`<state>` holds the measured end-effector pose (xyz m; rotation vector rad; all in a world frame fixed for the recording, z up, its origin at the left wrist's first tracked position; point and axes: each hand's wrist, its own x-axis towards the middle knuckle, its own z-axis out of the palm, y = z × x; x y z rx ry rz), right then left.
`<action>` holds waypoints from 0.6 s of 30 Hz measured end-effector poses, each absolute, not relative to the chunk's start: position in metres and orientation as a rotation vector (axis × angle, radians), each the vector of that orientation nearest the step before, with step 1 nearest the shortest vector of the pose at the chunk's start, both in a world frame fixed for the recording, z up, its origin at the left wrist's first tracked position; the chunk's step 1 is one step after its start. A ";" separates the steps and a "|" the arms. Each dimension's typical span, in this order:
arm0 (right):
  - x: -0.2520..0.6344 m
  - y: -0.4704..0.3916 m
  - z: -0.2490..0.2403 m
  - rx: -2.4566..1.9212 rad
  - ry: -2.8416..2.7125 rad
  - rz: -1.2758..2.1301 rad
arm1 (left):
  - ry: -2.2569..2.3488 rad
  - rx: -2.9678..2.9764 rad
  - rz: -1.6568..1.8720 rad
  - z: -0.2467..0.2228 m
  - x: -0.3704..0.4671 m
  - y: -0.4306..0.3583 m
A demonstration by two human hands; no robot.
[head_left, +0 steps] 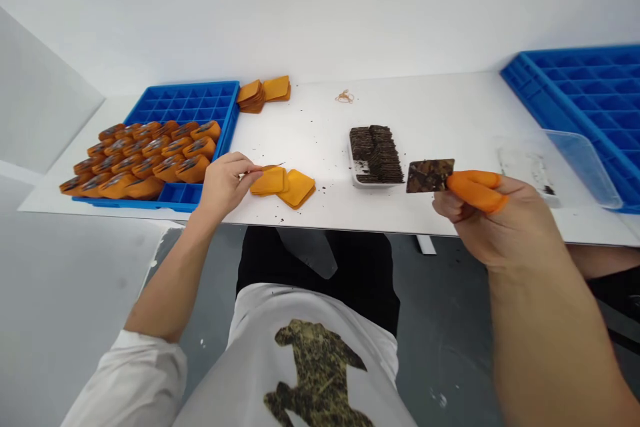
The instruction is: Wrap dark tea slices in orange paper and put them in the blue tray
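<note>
My right hand [493, 207], with orange covers on its thumb and finger, pinches a dark brown mottled flat square [429, 176] by its right edge above the table. Left of it, a clear plastic box [358, 170] holds rows of similar thin dark squares [375, 152] standing on edge. My left hand [227, 183] is closed, thumb against fingertips, on a thin orange piece [271, 167] seen nearly edge-on. Just beneath lie small stacks of orange squares [299, 188] with rounded corners. How far the pinched piece is raised off them is hard to tell.
At left, a blue divided tray [231, 121] holds rows of orange pouches [167, 147] with dark contents. More orange squares [277, 88] and rubber bands [345, 97] lie behind. A clear lid [585, 167] and another blue tray [523, 80] are at right. Dark crumbs dot the white table [320, 127].
</note>
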<state>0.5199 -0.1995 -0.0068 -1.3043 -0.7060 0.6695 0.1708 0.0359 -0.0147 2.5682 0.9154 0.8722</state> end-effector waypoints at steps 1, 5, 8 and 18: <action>0.509 -0.199 -0.003 -1.287 -0.731 0.610 | 0.870 2.445 0.946 -0.010 0.169 0.027; 0.459 -0.197 0.028 -1.221 -1.028 0.443 | 0.718 1.990 1.020 0.000 0.169 -0.014; 0.428 -0.192 0.055 -1.125 -1.475 0.283 | 0.684 1.732 0.963 -0.005 0.174 -0.036; 0.403 -0.182 0.079 -1.241 -1.972 -0.189 | 0.593 1.583 0.867 -0.011 0.173 -0.052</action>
